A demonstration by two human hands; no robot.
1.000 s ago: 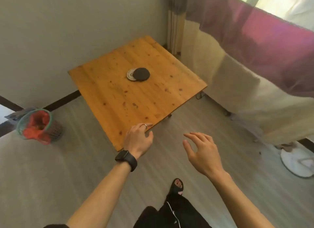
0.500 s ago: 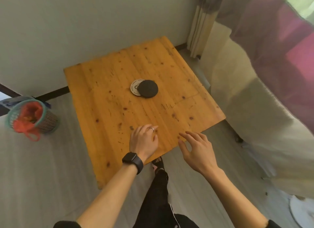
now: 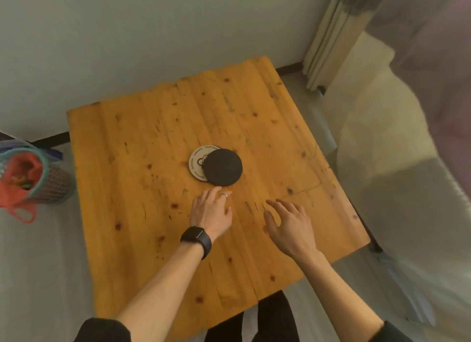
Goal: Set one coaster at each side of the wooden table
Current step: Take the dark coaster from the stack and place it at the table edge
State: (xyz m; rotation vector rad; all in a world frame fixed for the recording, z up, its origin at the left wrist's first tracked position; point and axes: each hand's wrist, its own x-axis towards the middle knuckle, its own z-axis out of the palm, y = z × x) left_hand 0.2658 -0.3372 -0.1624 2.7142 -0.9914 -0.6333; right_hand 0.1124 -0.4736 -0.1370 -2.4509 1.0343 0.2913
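Observation:
A square wooden table (image 3: 142, 142) fills the middle of the view. Near its centre lies a small pile of round coasters: a dark one (image 3: 223, 167) on top, overlapping a white printed one (image 3: 197, 160) beneath it. My left hand (image 3: 211, 212), with a ring and a black watch on the wrist, hovers just in front of the dark coaster, fingers loosely curled and empty. My right hand (image 3: 288, 223) is over the table to the right, fingers spread, holding nothing.
A mesh basket with a red bag (image 3: 30, 178) stands on the floor left of the table. A pale covered bed or sofa (image 3: 397, 163) lies close to the table's right side, with a curtain (image 3: 328, 35) behind it. A wall runs along the far edge.
I have stepped up to the table; both hands moved from beyond its near edge to over the top, the left one now close to the coaster pile.

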